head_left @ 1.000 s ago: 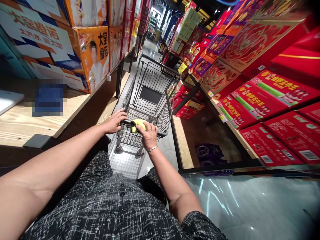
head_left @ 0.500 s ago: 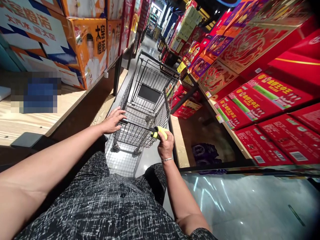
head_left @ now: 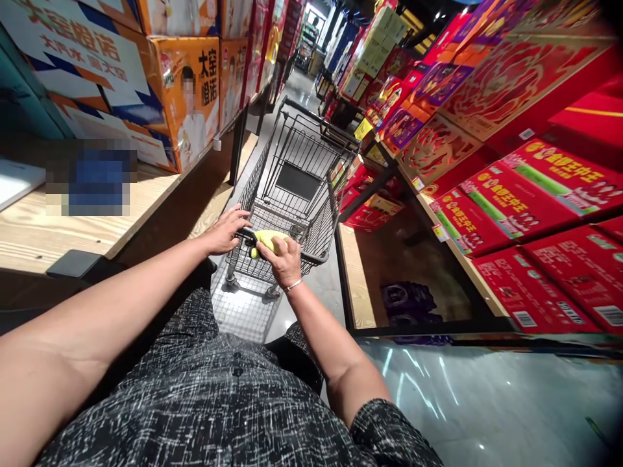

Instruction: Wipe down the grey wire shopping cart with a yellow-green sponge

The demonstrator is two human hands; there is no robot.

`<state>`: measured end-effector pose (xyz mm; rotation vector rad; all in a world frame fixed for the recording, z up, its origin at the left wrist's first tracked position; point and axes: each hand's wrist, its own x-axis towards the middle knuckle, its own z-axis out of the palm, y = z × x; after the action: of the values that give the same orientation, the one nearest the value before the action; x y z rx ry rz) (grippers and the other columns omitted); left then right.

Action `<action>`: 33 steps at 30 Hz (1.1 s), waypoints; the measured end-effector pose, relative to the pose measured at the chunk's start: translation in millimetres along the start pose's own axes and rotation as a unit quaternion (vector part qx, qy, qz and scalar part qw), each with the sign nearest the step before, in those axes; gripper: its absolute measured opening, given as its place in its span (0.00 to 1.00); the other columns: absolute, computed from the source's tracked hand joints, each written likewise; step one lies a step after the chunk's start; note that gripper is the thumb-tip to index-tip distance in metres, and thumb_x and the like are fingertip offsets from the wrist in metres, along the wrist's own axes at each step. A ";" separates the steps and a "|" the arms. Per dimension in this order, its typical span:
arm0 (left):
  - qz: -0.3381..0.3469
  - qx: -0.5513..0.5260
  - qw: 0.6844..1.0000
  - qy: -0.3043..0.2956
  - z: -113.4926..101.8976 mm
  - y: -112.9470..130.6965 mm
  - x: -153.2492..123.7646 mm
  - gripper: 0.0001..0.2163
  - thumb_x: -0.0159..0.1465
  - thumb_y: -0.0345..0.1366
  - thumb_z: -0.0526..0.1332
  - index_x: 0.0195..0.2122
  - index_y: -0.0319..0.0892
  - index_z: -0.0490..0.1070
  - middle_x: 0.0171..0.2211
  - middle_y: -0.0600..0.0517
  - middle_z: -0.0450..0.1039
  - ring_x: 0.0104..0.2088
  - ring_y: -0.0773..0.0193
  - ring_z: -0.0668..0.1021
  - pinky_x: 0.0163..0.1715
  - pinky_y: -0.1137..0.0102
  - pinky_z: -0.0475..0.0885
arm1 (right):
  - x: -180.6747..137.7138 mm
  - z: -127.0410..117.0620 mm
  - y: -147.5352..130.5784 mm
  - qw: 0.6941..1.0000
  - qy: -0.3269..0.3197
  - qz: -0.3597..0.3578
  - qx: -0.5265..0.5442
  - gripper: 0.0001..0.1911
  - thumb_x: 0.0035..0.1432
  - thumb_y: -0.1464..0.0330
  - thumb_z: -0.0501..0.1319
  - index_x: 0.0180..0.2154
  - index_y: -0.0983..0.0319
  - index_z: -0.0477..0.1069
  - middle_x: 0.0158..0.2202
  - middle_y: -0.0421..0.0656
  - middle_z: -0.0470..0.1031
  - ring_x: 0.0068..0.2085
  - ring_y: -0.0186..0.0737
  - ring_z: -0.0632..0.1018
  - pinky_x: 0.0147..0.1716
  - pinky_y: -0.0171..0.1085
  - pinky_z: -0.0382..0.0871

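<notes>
A store aisle with a glossy grey floor (head_left: 481, 395) is flanked by wooden shelves, the left shelf (head_left: 73, 233) stacked with orange-and-white cartons (head_left: 189, 97) and the right one with red cartons (head_left: 516, 201). Between them a wire shopping cart (head_left: 296, 183) is stood on its wheels. By its look, it is rigid metal, too bulky to be lifted easily but readily rolled, and best held at both ends of the dark handle (head_left: 247, 233) along its near edge.

At the handle's left end, the left hand (head_left: 224, 231) is laid with its fingers loosely extended; whether the bar is gripped cannot be told. By the right hand (head_left: 285, 259), a yellow cloth (head_left: 267, 237) is held, narrowly pinched under bent fingers, against the middle of the handle. Part of the cloth is hidden, and its left end is dark. It is judged light, soft and limp, neither fragile nor slippery; it is best bunched in the palm or wrapped around the bar, since a loose edge would simply fold.
</notes>
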<state>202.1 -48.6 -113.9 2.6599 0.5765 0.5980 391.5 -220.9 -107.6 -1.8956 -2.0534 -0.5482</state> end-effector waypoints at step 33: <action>-0.084 0.153 0.983 -0.047 -16.8 53.2 8.3 0.31 0.57 0.30 0.59 0.64 0.46 0.61 0.68 0.44 0.54 0.71 0.46 0.48 0.65 0.43 0.43 | -83.8 -7.6 38.6 0.974 0.000 0.226 -0.008 0.16 0.65 0.69 0.59 0.49 0.45 0.78 0.51 0.47 0.70 0.55 0.49 0.65 0.55 0.50 0.61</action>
<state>217.5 -86.1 -74.7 2.8633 0.9186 0.3562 437.1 -296.2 -136.3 -2.2708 -1.5373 -0.4470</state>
